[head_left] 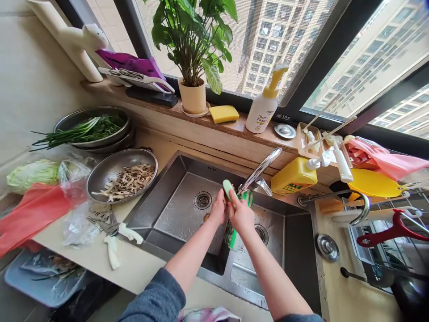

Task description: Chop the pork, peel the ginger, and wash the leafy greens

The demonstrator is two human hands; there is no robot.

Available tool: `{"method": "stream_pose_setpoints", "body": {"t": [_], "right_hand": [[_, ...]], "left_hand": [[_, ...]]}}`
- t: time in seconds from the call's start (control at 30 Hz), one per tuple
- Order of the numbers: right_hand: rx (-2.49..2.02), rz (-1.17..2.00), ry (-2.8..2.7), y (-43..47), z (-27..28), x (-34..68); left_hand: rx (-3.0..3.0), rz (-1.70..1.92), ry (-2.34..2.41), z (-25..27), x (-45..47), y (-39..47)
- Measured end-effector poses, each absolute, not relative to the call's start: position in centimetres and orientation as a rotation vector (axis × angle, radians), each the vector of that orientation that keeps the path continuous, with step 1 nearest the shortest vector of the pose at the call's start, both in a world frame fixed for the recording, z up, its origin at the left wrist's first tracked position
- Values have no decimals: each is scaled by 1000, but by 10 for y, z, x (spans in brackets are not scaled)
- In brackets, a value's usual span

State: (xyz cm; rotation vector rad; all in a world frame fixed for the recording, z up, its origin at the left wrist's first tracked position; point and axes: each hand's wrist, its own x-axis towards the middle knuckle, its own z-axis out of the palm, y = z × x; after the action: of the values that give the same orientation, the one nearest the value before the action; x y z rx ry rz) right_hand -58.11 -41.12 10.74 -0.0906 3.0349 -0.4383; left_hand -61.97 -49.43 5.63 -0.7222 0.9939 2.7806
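Observation:
Over the divider of the steel double sink [177,192], my two hands are close together beneath the faucet [260,169]. My right hand [243,217] is closed on a pale green oblong object [228,188] with a rounded end, its kind unclear. My left hand [217,209] is closed beside it; what its fingers hold is hidden. A green-and-white striped cloth [232,237] hangs over the divider behind my right hand. Small brownish scraps [205,217] lie in the left basin, near my left wrist.
Left of the sink are a colander [147,154] of sliced mushrooms, kitchen scissors [115,232], a cabbage [33,174] and a bowl of greens [100,129]. A yellow detergent bottle [293,176] stands behind the right basin. A dish rack [385,203] is at right.

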Motion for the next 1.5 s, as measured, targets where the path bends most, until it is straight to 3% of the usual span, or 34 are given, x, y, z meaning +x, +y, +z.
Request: {"method": "stream_pose_setpoints", "body": {"t": [0.5,0.73,0.93,1.17,1.33,1.5], "right_hand": [[79,-751,3040,-385,118,-613],[-198,-419,3106,-385,122,-582],[-136,-442,3085,-387,127,-587],[159,-664,3080,-386,133,-604],[-56,-686,3057,-391,129,-595],[133,-987,3048,-389,125,-604]], "left_hand": [[-494,2809,1039,58,-619,-501],[-379,2676,1579,63,-622,-491],[-366,2677,1667,74,-624,-488],[-376,2717,1713,57,-621,-492],[-376,2681,1781,63,-623,-498],[-485,2764,1442,67,-622,-495]]}}
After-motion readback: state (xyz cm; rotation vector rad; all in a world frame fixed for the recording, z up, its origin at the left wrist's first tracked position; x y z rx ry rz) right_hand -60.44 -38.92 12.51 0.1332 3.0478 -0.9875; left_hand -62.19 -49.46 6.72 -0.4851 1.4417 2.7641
